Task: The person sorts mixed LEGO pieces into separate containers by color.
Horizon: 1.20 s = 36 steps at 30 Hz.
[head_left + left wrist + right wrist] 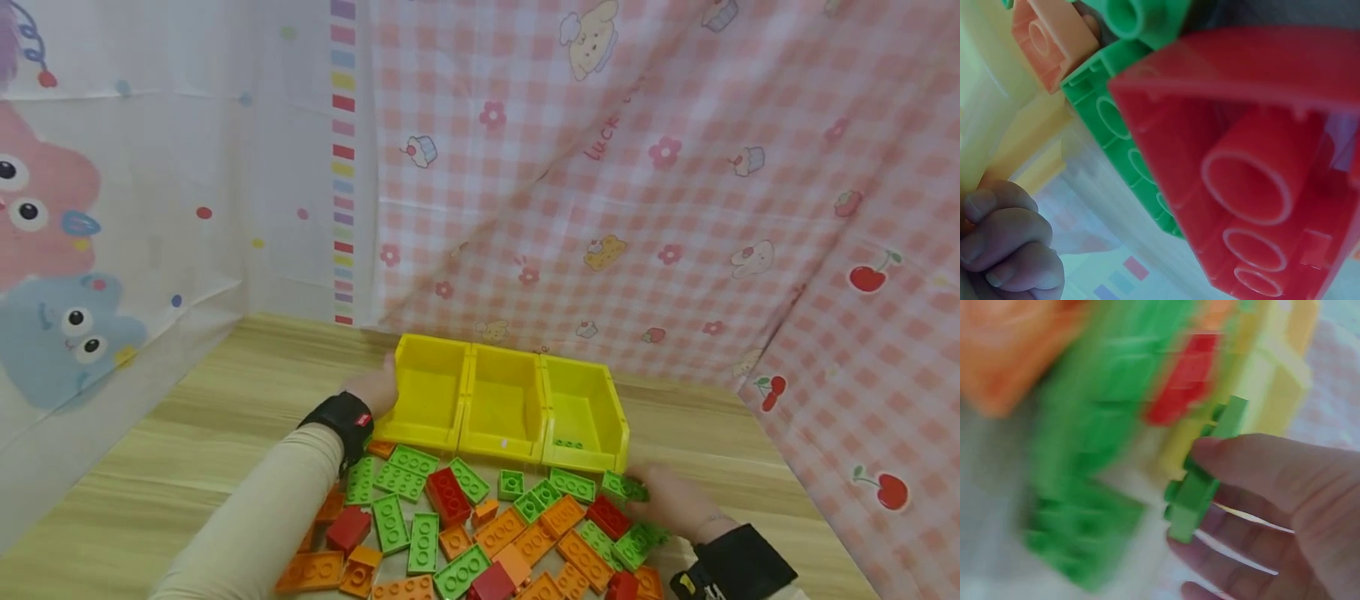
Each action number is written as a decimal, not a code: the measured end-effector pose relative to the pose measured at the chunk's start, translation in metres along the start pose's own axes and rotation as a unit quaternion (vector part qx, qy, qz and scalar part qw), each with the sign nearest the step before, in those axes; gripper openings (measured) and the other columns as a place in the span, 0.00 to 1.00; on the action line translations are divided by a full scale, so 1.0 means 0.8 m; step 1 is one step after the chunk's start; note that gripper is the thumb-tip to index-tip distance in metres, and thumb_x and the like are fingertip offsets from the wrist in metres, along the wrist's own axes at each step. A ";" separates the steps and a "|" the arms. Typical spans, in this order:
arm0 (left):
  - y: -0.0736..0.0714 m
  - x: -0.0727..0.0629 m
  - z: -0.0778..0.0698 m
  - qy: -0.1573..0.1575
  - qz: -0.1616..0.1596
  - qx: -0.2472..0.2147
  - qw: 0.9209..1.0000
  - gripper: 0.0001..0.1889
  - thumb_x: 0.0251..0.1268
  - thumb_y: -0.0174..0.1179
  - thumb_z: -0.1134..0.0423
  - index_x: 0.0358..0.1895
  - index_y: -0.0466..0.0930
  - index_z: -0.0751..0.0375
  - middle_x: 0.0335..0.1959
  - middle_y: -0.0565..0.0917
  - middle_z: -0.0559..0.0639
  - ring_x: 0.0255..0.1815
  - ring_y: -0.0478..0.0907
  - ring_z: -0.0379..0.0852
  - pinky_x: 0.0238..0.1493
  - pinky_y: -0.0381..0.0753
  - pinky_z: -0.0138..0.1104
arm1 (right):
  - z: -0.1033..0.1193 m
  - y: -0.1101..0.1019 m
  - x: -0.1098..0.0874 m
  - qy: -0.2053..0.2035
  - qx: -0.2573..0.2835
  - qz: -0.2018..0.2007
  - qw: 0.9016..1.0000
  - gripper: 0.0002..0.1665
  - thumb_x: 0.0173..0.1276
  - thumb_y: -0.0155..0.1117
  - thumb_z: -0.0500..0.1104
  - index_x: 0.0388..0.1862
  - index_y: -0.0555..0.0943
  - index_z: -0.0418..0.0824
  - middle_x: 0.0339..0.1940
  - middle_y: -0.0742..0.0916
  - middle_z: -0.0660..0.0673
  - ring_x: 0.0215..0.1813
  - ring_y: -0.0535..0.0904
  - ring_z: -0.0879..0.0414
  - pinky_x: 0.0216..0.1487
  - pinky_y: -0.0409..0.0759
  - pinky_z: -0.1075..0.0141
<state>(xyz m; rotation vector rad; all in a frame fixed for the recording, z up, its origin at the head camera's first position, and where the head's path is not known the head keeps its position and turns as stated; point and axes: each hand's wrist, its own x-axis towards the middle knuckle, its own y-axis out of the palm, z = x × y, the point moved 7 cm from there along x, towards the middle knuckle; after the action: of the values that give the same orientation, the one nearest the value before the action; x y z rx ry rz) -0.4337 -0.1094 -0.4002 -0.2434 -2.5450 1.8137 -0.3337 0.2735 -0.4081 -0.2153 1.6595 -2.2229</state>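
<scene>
Three yellow bins stand side by side in the head view: a left bin, a middle bin and a right bin. A green brick lies inside the right one. My left hand grips the outer side wall of the left bin, its fingers curled in the left wrist view. To the right of the bins, my right hand pinches a green brick between thumb and fingers. Beneath it sit a red brick and another green brick.
Many loose green, orange and red bricks, among them a red brick and an orange brick, cover the wooden table in front of the bins. Behind rises a pink checked cloth, with a white printed cloth at left.
</scene>
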 end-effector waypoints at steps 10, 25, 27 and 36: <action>0.004 0.007 0.006 -0.005 -0.010 0.021 1.000 0.28 0.75 0.33 0.61 0.72 0.41 0.71 0.38 0.81 0.68 0.39 0.79 0.63 0.40 0.75 0.52 | 0.041 -0.039 0.041 0.033 0.024 -0.075 0.996 0.17 0.69 0.50 0.39 0.53 0.74 0.33 0.38 0.79 0.44 0.35 0.73 0.53 0.37 0.72 0.58; 0.003 0.005 0.002 -0.015 -0.015 0.017 1.000 0.27 0.75 0.36 0.62 0.72 0.44 0.68 0.42 0.81 0.66 0.42 0.79 0.62 0.43 0.75 0.52 | 0.029 -0.004 0.140 0.042 -0.063 -0.110 0.991 0.08 0.65 0.55 0.31 0.39 0.81 0.31 0.32 0.81 0.41 0.35 0.76 0.49 0.42 0.75 0.55; 0.002 0.002 0.001 -0.013 -0.016 0.014 1.000 0.27 0.76 0.35 0.61 0.72 0.43 0.69 0.42 0.81 0.66 0.43 0.79 0.62 0.44 0.75 0.51 | 0.025 0.000 0.144 0.051 -0.067 -0.100 0.991 0.10 0.66 0.52 0.31 0.39 0.81 0.31 0.33 0.83 0.40 0.36 0.77 0.49 0.43 0.75 0.54; 0.003 0.003 0.005 -0.017 -0.018 0.014 1.000 0.27 0.76 0.34 0.60 0.72 0.44 0.68 0.42 0.81 0.66 0.42 0.79 0.62 0.43 0.75 0.51 | 0.022 0.010 0.146 0.070 -0.048 -0.098 0.992 0.10 0.66 0.50 0.31 0.39 0.79 0.30 0.35 0.84 0.38 0.38 0.79 0.46 0.43 0.75 0.52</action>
<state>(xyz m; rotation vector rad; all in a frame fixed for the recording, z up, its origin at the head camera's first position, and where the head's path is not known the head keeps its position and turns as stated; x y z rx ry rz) -0.4359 -0.1118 -0.4037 -0.1670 -2.5273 1.8541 -0.4344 0.2124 -0.4212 -0.2620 1.8967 -2.3494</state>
